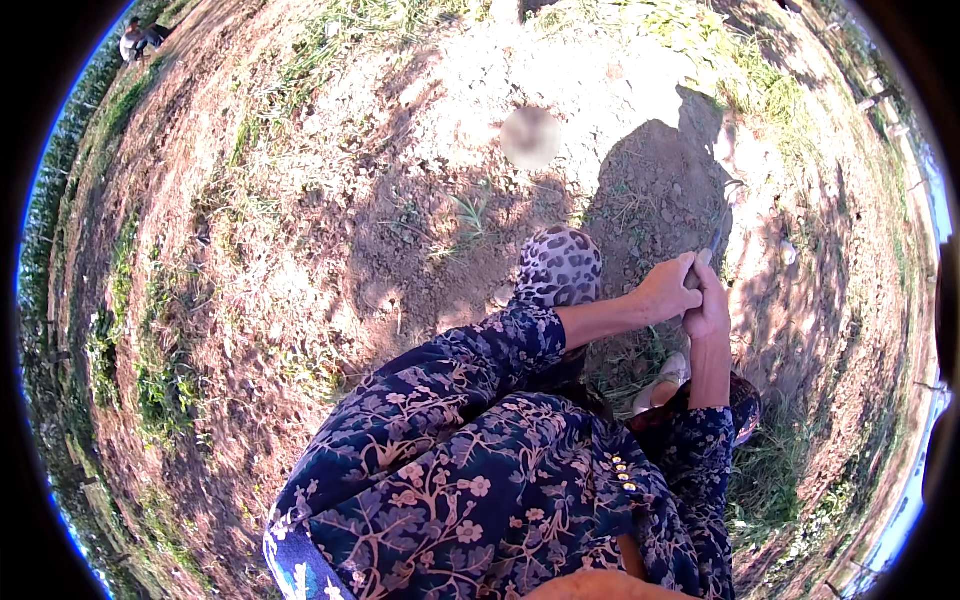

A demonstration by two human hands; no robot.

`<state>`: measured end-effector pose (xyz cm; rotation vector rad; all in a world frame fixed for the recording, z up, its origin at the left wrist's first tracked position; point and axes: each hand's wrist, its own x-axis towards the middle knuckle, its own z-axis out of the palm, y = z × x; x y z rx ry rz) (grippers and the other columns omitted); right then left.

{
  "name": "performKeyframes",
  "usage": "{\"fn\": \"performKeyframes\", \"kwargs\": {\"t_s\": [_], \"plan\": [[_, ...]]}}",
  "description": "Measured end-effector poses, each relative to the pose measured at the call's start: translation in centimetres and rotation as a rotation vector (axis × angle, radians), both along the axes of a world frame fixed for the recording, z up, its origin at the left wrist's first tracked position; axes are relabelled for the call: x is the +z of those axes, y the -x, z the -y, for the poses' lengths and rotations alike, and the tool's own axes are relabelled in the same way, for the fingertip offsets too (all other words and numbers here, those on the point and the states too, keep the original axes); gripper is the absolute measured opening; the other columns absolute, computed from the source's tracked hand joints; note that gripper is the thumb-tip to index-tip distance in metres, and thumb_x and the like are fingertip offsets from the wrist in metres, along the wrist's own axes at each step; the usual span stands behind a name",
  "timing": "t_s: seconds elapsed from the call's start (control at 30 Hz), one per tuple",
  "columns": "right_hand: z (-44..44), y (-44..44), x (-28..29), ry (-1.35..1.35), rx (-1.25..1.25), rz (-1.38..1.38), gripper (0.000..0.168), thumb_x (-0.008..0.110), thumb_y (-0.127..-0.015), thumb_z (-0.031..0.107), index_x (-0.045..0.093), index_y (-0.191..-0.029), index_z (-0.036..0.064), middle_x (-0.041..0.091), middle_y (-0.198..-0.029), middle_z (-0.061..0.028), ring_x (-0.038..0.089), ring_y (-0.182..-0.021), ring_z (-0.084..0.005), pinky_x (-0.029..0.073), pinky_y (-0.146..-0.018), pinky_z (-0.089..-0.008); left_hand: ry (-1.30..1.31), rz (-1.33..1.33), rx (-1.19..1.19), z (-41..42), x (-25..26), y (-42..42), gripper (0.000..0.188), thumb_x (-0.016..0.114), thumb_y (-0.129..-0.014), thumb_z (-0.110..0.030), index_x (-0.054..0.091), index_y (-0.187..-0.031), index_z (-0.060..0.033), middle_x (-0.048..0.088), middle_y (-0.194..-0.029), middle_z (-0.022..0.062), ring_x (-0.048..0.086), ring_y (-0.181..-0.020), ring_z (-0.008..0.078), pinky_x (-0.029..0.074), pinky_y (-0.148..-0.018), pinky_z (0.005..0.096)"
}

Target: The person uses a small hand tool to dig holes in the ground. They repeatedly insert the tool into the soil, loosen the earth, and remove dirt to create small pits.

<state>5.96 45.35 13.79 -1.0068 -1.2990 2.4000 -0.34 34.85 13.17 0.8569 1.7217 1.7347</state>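
My left hand (pixel 667 289) reaches in from the left and meets my right hand (pixel 707 307), both closed around the dark handle (pixel 691 280) of a hand tool. From the hands a thin, slightly curved part (pixel 718 238) extends away over shaded soil; its far end is hard to make out, and the kind of tool cannot be told. Dark blue floral sleeves cover my upper arms. One knee in leopard-print cloth (pixel 559 266) shows left of the hands, the other knee (pixel 745 409) below right. A light shoe (pixel 664 382) is partly visible between them.
Loose, dry soil (pixel 450 300) surrounds me, with a grass tuft (pixel 471 214) ahead of the left knee. More grass (pixel 776 82) grows at the upper right. Another person (pixel 139 41) crouches far off at the upper left. Posts (pixel 876 99) stand along the right edge.
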Motion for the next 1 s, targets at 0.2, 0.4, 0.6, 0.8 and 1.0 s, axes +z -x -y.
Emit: {"fn": "performKeyframes", "kwargs": {"t_s": [0.2, 0.4, 0.6, 0.8, 1.0], "plan": [[-3.0, -2.5, 2.4, 0.146, -0.047, 0.034, 0.026, 0.051, -0.090, 0.019, 0.054, -0.109, 0.002, 0.060, -0.102, -0.0113, 0.060, -0.093, -0.0198, 0.050, -0.081, -0.0337, 0.105, -0.118, -0.160, -0.2, 4.3, -0.6, 0.052, 0.060, -0.079, -0.026, 0.047, -0.121, 0.0020, 0.063, -0.094, 0.0252, 0.062, -0.087, 0.0362, 0.048, -0.077, 0.0391], [-5.9, -5.9, 3.2, 0.048, -0.079, 0.147, 0.017, 0.057, -0.087, 0.019, 0.057, -0.080, 0.004, 0.060, -0.077, -0.0080, 0.062, -0.067, -0.0190, 0.053, -0.058, -0.0323, -0.057, -0.143, -0.078, -2.5, 2.5, -0.4, 0.043, 0.058, -0.080, -0.017, 0.051, -0.120, -0.0016, 0.063, -0.079, 0.0168, 0.064, -0.069, 0.0253, 0.049, -0.064, 0.0361], [-7.0, -10.6, 2.0, 0.331, -0.149, 0.065, 0.013, 0.058, -0.087, 0.014, 0.053, -0.084, 0.003, 0.057, -0.072, -0.0053, 0.059, -0.067, -0.0181, 0.053, -0.064, -0.0339, 0.063, 0.140, -0.260, -4.5, 3.6, -1.2, 0.034, 0.055, -0.083, -0.012, 0.056, -0.115, 0.0004, 0.061, -0.072, 0.0074, 0.056, -0.056, 0.0117, 0.044, -0.051, 0.0262], [-9.9, -14.0, 1.3, 0.468, -0.121, -0.083, 0.010, 0.056, -0.087, 0.014, 0.053, -0.084, 0.004, 0.058, -0.072, -0.0068, 0.060, -0.069, -0.0204, 0.054, -0.062, -0.0376, 0.346, -0.586, -0.618, -4.9, -2.1, -4.8, 0.023, 0.054, -0.079, -0.022, 0.065, -0.087, -0.0032, 0.062, -0.077, 0.0183, 0.062, -0.072, 0.0343, 0.048, -0.067, 0.0416], [-15.6, -16.9, 5.8, 0.288, -0.154, -0.135, 0.017, 0.054, -0.090, 0.018, 0.049, -0.097, 0.005, 0.055, -0.077, -0.0089, 0.057, -0.062, -0.0178, 0.052, -0.050, -0.0300, 0.570, -0.374, -1.332, -0.2, -13.3, -14.3, 0.031, 0.056, -0.082, -0.028, 0.063, -0.093, 0.0001, 0.062, -0.080, 0.0200, 0.061, -0.078, 0.0308, 0.047, -0.071, 0.0402]]}}
